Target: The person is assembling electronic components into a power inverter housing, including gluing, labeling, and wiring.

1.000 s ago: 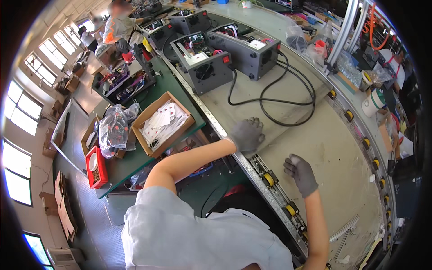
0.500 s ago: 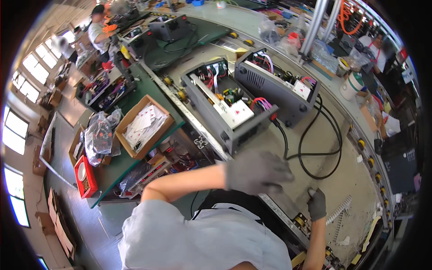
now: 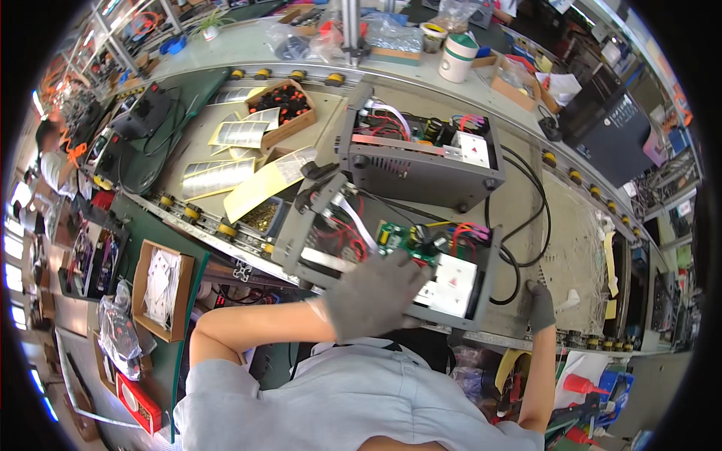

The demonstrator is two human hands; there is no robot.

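In front of me stands the nearer grey open-topped device housing (image 3: 297,239), with a green circuit board (image 3: 397,239), red and white wires and a white cover plate (image 3: 456,284) inside. My left hand (image 3: 380,295), in a grey glove, lies over its near edge, fingers stretched out toward the board; I see nothing held. Its fingers hide part of the interior. To the right of this housing, my right hand (image 3: 541,307), also gloved, is low over the worktop with fingers curled; whatever they hold, if anything, is hidden. Behind is a second similar housing (image 3: 421,179).
Black cables (image 3: 547,218) loop right of the housings. Yellow-backed sheets (image 3: 267,186), a carton of black and orange parts (image 3: 289,113) and a tray of small brass-coloured parts (image 3: 262,214) lie to the left. A box of white cards (image 3: 162,289) sits on the green side bench.
My view has turned left, so the scene appears shifted. The nearer housing now sits closer to me, beneath my left hand, turned more side-on. My right hand stays at the right.
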